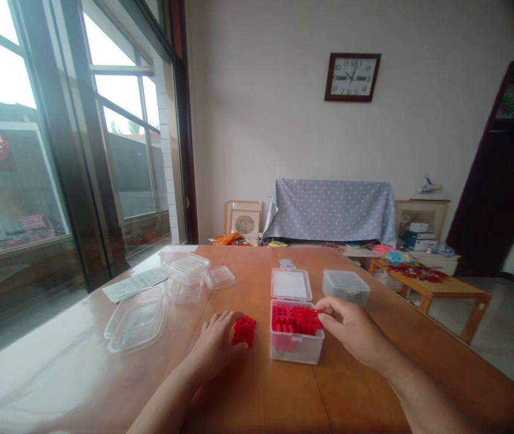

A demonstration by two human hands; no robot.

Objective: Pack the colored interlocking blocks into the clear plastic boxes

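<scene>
My left hand (218,340) lies low over the table, thumb and fingers closed around a red plastic piece with gaps in it (244,331). To its right stands a small clear plastic box (296,349), its hinged lid (291,284) tipped back. Red notched plastic pieces (289,318) fill the box up to its rim. At the box's right edge, my right hand (349,322) pinches the end of a red piece between thumb and fingertips. I cannot tell whether that piece is separate from the others.
Clear plastic containers (137,319) and a sheet of paper (135,284) lie on the left of the wooden table (257,398). Behind my right hand stands a closed clear box (346,284). A low wooden stool (446,292) holding red items stands off the table's right side.
</scene>
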